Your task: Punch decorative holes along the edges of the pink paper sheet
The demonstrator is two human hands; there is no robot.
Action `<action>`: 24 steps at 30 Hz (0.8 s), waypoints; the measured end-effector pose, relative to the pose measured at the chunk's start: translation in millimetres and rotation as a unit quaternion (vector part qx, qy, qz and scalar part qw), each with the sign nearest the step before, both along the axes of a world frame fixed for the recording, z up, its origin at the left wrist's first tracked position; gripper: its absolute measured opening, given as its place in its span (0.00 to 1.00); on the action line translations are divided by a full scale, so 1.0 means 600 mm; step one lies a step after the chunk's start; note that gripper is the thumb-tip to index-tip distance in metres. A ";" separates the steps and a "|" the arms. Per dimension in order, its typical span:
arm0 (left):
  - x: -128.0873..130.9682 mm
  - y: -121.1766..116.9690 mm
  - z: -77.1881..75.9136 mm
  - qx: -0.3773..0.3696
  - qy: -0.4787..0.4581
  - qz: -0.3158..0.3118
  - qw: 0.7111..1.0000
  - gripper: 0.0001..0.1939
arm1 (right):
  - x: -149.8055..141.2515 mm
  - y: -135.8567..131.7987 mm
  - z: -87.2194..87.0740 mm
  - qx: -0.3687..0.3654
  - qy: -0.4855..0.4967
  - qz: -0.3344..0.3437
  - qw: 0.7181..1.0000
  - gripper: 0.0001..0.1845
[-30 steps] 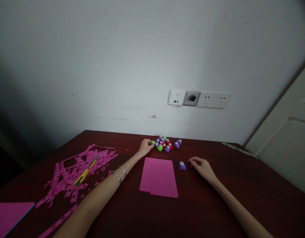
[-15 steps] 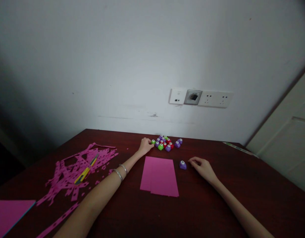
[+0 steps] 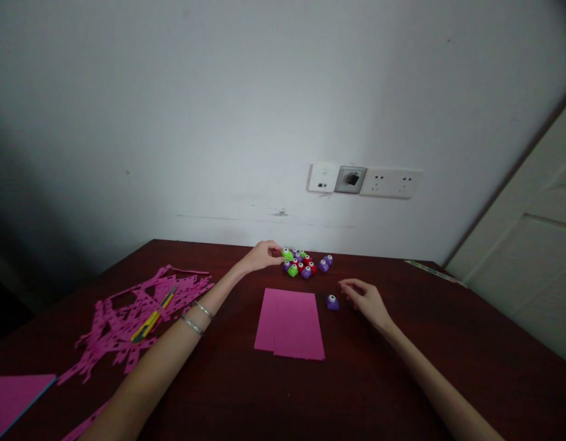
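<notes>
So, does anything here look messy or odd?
Yes: punched pink scraps lie tangled at the left, with a yellow cutter on top, unlike the flat pink sheets in the middle. Dark scuffs mark the wall.

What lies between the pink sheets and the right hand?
In the head view, a single purple piece with an eye-like top stands between the pink sheets and the right hand, seemingly touching neither.
</notes>
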State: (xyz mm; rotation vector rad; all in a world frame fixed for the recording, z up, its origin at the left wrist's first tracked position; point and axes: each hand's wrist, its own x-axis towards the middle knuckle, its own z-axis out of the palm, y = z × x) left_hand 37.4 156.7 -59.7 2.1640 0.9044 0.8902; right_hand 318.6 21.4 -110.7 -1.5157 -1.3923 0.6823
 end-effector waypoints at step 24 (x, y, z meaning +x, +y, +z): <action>0.045 -0.127 0.062 0.047 0.116 -0.217 0.968 0.11 | -0.106 -0.044 0.072 0.097 -0.067 0.123 0.985 0.15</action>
